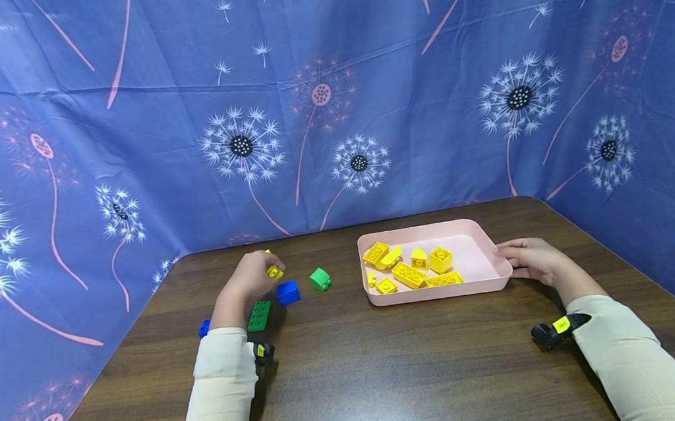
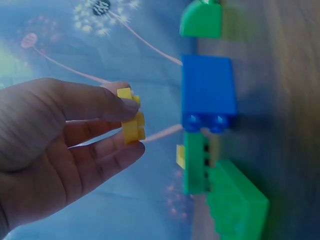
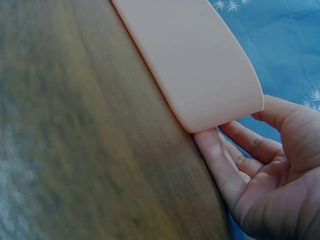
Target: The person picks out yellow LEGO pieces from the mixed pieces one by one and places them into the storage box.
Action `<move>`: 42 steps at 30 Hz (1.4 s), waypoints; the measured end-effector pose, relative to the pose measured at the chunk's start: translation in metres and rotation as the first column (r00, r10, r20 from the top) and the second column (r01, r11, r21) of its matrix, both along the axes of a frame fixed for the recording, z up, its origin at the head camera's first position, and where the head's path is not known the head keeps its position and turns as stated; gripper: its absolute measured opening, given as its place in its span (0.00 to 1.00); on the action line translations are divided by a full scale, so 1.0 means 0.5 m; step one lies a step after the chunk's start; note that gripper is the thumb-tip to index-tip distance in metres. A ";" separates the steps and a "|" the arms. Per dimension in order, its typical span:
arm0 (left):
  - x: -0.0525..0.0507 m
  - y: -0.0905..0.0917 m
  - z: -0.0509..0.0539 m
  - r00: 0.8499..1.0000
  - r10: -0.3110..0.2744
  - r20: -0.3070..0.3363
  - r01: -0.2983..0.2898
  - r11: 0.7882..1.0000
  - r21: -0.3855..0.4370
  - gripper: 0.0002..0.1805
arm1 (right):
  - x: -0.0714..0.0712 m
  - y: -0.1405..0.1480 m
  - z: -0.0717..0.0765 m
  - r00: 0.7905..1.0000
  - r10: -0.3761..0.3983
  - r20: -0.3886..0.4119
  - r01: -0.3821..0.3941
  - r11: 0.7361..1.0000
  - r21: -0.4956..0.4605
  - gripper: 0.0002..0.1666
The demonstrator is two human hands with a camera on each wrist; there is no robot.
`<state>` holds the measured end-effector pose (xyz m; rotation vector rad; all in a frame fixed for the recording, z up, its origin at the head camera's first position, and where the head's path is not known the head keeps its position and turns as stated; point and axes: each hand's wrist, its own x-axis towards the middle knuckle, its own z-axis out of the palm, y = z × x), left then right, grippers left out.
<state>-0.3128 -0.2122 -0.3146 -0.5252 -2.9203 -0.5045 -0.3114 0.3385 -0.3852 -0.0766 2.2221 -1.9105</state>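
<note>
My left hand [image 1: 250, 277] pinches a small yellow toy brick [image 2: 130, 117] between thumb and fingers, held above the table. Near it on the table lie a blue brick [image 1: 288, 292], a rounded green brick [image 1: 320, 279] and a flat green brick [image 1: 259, 316]. Another blue brick [image 1: 204, 328] is partly hidden by the left wrist. At the right end of a pink tray [image 1: 474, 285], my right hand [image 1: 534, 261] holds the wall, its fingers around the corner. Several yellow bricks [image 1: 409, 275] lie inside the tray, mostly toward its left side.
The brown wooden table [image 1: 385, 365] reaches back to a blue dandelion-print cloth [image 1: 412, 99], which hangs behind it and on both sides. In the left wrist view, a bit of yellow [image 2: 180, 157] shows behind a green brick [image 2: 194, 170].
</note>
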 end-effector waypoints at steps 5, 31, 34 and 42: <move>0.018 0.020 0.021 0.998 -0.049 -0.035 0.050 0.998 0.029 0.14 | -0.001 0.000 0.002 1.000 -0.001 0.005 0.001 1.000 0.006 0.33; 0.064 0.155 0.037 0.919 -0.381 -0.098 0.381 0.924 -0.021 0.12 | -0.001 0.004 0.001 1.000 -0.026 0.015 0.026 0.999 0.031 0.35; 0.072 0.168 0.041 0.907 -0.408 -0.102 0.408 0.913 -0.024 0.12 | -0.001 0.005 0.000 1.000 -0.019 0.011 0.019 1.000 0.023 0.34; 0.080 0.205 0.048 0.861 -0.491 -0.133 0.487 0.871 -0.060 0.11 | -0.001 0.003 -0.003 1.000 -0.005 0.008 0.005 1.000 0.000 0.29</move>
